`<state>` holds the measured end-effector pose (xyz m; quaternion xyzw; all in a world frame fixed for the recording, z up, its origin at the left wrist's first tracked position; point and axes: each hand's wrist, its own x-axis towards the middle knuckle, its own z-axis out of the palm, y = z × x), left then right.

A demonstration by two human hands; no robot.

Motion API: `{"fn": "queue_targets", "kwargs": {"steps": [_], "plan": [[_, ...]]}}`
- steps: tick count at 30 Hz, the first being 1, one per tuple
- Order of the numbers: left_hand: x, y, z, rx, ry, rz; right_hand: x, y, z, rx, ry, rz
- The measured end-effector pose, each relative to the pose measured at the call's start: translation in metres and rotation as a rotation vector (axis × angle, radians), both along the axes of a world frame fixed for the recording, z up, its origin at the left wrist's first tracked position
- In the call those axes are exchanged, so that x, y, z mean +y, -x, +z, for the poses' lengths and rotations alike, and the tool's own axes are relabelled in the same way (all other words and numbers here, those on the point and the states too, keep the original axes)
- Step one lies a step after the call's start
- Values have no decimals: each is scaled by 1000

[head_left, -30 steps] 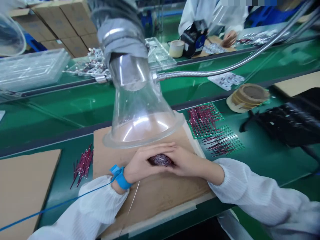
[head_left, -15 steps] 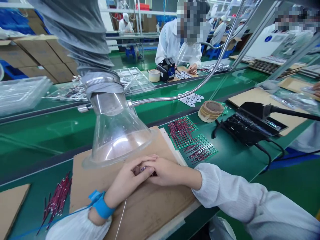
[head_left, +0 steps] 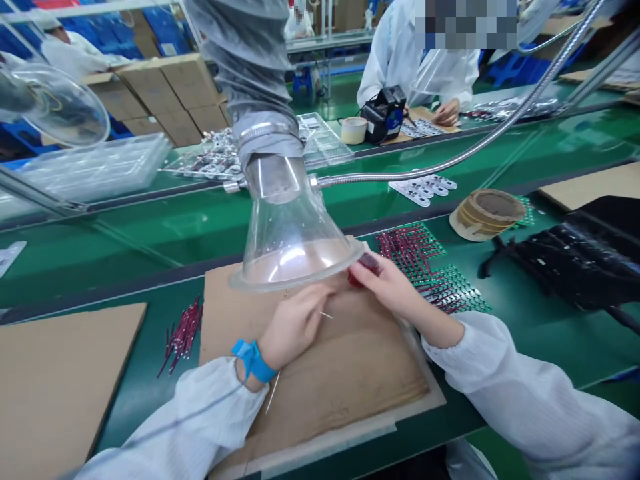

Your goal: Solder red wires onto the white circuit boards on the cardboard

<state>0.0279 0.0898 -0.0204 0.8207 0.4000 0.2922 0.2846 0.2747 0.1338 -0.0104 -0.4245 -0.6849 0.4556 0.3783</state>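
My left hand (head_left: 296, 321), with a blue band on its wrist, is closed above the cardboard sheet (head_left: 350, 373). A thin strand of solder wire (head_left: 273, 393) runs through it, with a short end sticking out by the fingers. To the right, my right hand (head_left: 387, 281) is closed on a small dark red thing (head_left: 361, 275) at the rim of the clear fume hood (head_left: 300, 257). Fingers and rim partly hide that thing, so its kind is unclear. Just beyond my right hand lie green circuit board panels (head_left: 413, 250) with dark red strips on them.
A pile of dark red strips (head_left: 184, 333) lies left of the cardboard. Rightward are a tape roll (head_left: 486, 215) and a black stand (head_left: 590, 260). The metal hose (head_left: 450, 163) arches from the hood. Across the bench, a person (head_left: 385, 60) works beside a black device (head_left: 383, 115).
My hands were together around a small thing; now they are apart. My right hand has moved right and farther away with the red thing. The view has swung left.
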Motion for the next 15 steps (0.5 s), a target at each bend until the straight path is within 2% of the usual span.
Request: {"fn": "queue_targets", "kwargs": {"steps": [2, 3, 5, 10, 15], "plan": [[-4, -6, -1, 235, -113, -189, 5, -3, 0, -8, -25, -100], [-7, -10, -1, 341, -156, -242, 5, -2, -1, -25, -38, -108], [-11, -17, -1, 482, -226, -256, 2, 2, -3, -74, -82, -103], [-14, -23, -5, 513, -267, -222, -10, 28, -1, -171, -154, -75], [-16, -19, -18, 514, -226, -239, -9, 71, 8, -296, -156, 194]]}}
